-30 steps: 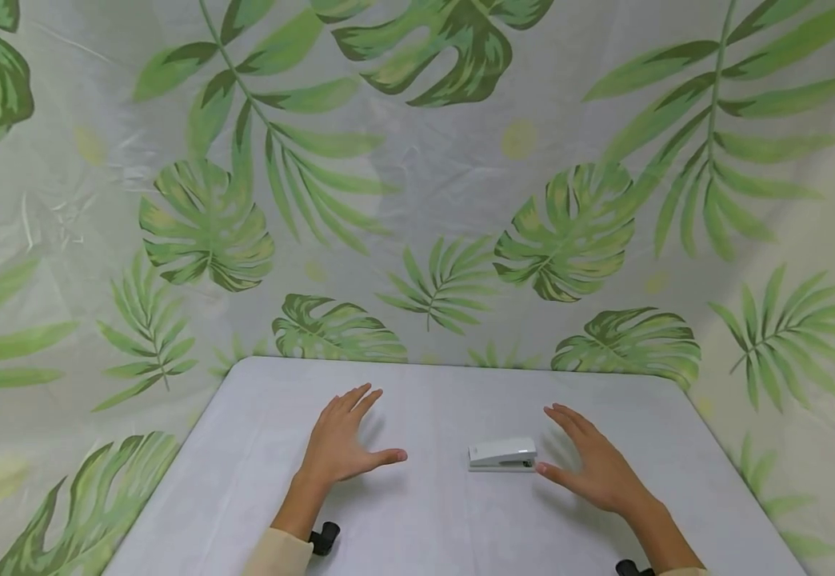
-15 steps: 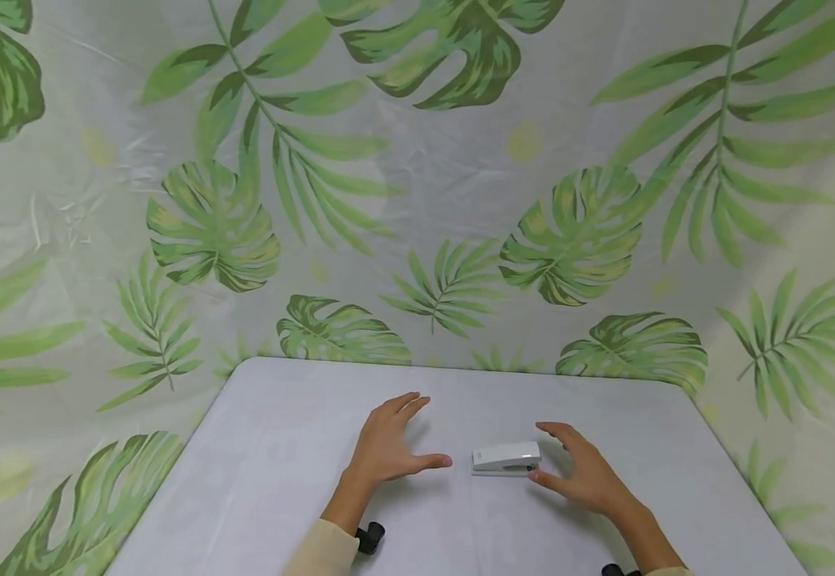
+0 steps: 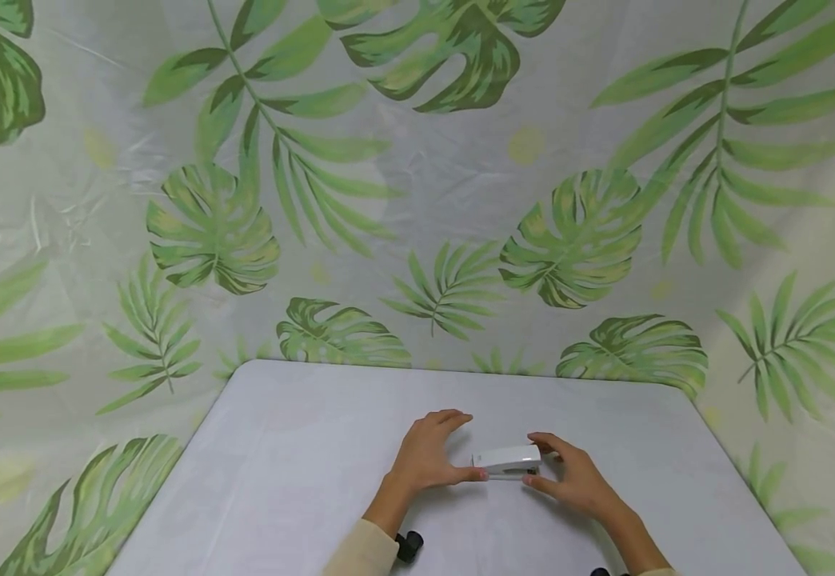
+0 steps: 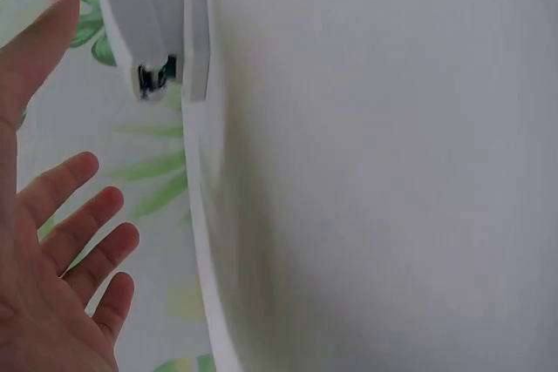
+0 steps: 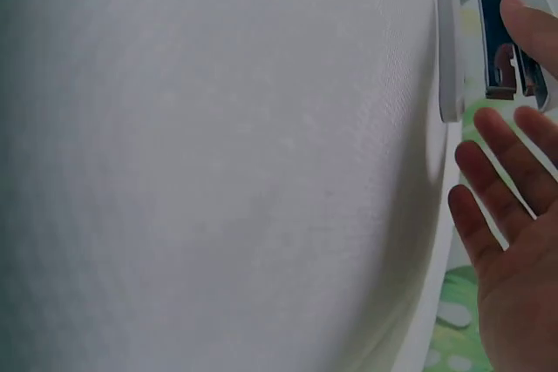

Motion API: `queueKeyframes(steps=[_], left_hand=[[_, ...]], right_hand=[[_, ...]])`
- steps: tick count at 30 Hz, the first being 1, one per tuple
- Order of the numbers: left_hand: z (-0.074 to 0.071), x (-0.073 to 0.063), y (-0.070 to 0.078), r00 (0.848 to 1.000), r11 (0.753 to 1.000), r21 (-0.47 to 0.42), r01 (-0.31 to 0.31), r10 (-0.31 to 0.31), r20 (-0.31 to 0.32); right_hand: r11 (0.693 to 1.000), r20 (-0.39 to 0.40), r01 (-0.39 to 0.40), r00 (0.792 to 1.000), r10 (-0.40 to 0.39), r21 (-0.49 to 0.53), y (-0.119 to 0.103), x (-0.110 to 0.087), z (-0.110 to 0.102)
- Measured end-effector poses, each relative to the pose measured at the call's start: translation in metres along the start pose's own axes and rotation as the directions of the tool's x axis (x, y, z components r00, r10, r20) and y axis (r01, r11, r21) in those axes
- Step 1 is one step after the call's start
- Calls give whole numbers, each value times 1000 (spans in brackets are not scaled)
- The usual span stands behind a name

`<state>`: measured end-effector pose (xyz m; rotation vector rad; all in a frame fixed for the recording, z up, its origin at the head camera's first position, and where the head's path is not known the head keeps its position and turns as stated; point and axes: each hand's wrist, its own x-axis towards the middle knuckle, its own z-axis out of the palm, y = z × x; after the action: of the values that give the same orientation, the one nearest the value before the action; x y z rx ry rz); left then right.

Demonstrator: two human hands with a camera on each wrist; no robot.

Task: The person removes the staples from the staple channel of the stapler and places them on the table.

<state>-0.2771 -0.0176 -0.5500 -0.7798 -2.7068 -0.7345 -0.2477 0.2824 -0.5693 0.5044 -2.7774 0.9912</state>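
Observation:
A white stapler (image 3: 507, 458) lies on the white table between the two hands, lengthwise from left to right. At its left end is the left hand (image 3: 425, 456), thumb along the near side and fingers stretched toward the far side. The right hand (image 3: 579, 480) flanks the other end, its thumb in front and fingertips just behind. In the left wrist view, the left hand (image 4: 44, 267) is spread beside the stapler (image 4: 161, 23), with a gap between. The right wrist view has the right hand's thumb overlapping the stapler (image 5: 449, 50), whose metal staple channel shows; the other fingers are extended.
The white table (image 3: 302, 480) has a rounded far edge. Behind it hangs a leaf-patterned curtain (image 3: 453, 192). A black wrist mount (image 3: 409, 546) sits by the left sleeve (image 3: 365, 550).
The left hand has moved right across the table to the stapler's left end. The right hand has shifted slightly left and narrowed around the right end. The stapler has stayed in place.

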Motion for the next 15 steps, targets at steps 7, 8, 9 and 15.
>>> queueKeyframes(steps=[7, 8, 9, 15], left_hand=[[15, 8, 11, 999, 1000, -11, -6, 7, 39], [17, 9, 13, 999, 1000, -15, -7, 7, 44], [18, 10, 14, 999, 1000, -19, -7, 8, 48], [28, 14, 23, 998, 999, -25, -25, 26, 58]], right_hand=[[998, 10, -29, 1000, 29, 52, 0, 2, 3], [997, 10, -33, 999, 32, 64, -1, 2, 4], [997, 13, -37, 999, 36, 70, -1, 1, 4], [993, 41, -70, 997, 66, 98, -2, 0, 6]])
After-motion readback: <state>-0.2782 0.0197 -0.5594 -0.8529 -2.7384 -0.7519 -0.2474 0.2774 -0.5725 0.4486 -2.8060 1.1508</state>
